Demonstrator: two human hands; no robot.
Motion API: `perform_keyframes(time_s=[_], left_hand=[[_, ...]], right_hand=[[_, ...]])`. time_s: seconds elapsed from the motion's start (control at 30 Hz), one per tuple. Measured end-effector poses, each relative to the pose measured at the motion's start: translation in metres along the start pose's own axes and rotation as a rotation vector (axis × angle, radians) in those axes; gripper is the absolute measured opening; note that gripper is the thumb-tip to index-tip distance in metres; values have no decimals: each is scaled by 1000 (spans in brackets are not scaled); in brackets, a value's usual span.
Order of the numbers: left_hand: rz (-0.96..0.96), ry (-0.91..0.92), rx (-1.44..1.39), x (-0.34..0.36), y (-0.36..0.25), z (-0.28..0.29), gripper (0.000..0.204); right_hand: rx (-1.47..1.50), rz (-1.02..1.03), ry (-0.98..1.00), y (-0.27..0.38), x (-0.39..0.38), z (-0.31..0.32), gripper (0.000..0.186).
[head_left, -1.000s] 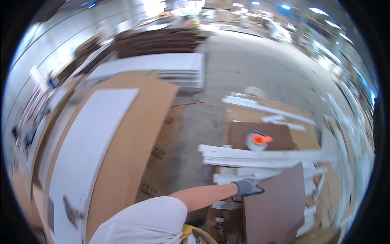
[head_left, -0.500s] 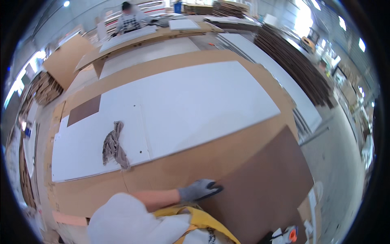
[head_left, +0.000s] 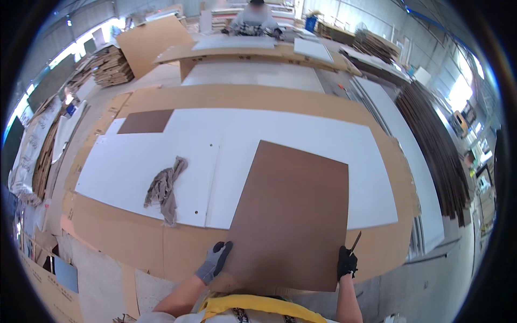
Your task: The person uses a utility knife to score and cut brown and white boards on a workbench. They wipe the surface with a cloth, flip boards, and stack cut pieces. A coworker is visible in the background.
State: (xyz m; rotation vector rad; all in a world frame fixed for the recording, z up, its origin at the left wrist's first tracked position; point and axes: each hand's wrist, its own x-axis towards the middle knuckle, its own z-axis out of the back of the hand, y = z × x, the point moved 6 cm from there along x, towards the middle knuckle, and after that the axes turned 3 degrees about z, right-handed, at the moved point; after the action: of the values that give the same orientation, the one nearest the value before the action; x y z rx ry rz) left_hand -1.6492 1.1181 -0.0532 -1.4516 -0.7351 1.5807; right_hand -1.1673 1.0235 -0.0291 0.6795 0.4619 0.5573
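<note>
A large brown board [head_left: 293, 215] spans the middle, its far part over the white panels and its near end close to my body. My left hand [head_left: 215, 262], in a grey glove with a dark palm, grips the board's near left edge. At its near right edge is my right hand [head_left: 347, 262], in a black glove, its fingers closed around a thin, dark, pointed tool [head_left: 355, 242]. Whether it also grips the board is hard to tell. A crumpled grey-brown rag [head_left: 166, 189] lies on the left white panel [head_left: 124, 167].
A small brown piece [head_left: 145, 121] lies at the white panels' far left. Cardboard [head_left: 129, 229] covers the table under them. Stacked dark strips [head_left: 436, 151] and a long white panel [head_left: 412, 167] stand to the right. A co-worker [head_left: 253, 21] is behind another table.
The brown board has moved from the lower right to the middle, over the white panels. My left hand now holds its left edge, and my right hand has come into view. The view has turned.
</note>
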Motion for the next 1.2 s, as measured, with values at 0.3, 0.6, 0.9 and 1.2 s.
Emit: perform_keyframes(time_s=[0.3, 0.6, 0.9, 1.2], left_hand=[[16, -279, -225, -21, 31, 0, 38], [-51, -259, -517, -5, 65, -4, 35], [68, -153, -368, -1, 70, -4, 35], [-15, -177, -463, -7, 69, -7, 38]], right_hand=[[-176, 34, 217, 34, 17, -20, 47], [-159, 30, 145, 29, 19, -18, 49], [-187, -9, 115, 50, 4, -11, 49], [-127, 9, 96, 23, 19, -18, 50]])
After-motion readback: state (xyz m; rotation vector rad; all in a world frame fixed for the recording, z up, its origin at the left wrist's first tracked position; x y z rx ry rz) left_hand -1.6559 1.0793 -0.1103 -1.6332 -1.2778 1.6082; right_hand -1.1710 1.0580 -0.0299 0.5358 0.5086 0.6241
